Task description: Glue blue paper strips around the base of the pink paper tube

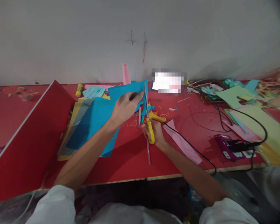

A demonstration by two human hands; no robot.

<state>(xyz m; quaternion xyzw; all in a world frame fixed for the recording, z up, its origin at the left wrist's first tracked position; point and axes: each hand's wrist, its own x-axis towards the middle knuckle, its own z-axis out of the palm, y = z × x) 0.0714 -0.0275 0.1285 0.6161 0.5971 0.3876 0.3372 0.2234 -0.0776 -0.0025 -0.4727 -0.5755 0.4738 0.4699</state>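
Above the table, my left hand [128, 105] pinches a blue sheet of paper [121, 88] near its right edge. My right hand [156, 129] grips yellow-handled scissors [150, 132], whose blades point up along that right edge. Whether the blades are parted is hard to make out. Right behind the scissors lies a yellow tool with a black cord, apparently a glue gun [158, 118]. A clear stick [148, 152] extends below my right hand. Blue paper scraps [143, 115] lie between and behind my hands.
More blue paper [90, 124] lies over yellow sheets at left, beside an upright red board [35, 133]. A glue stick [78, 90] and rolled pink paper [126, 74] stand behind. Pink paper [183, 141], a purple power strip [231, 148] and black cord are right; another person's hand [278, 101] shows far right.
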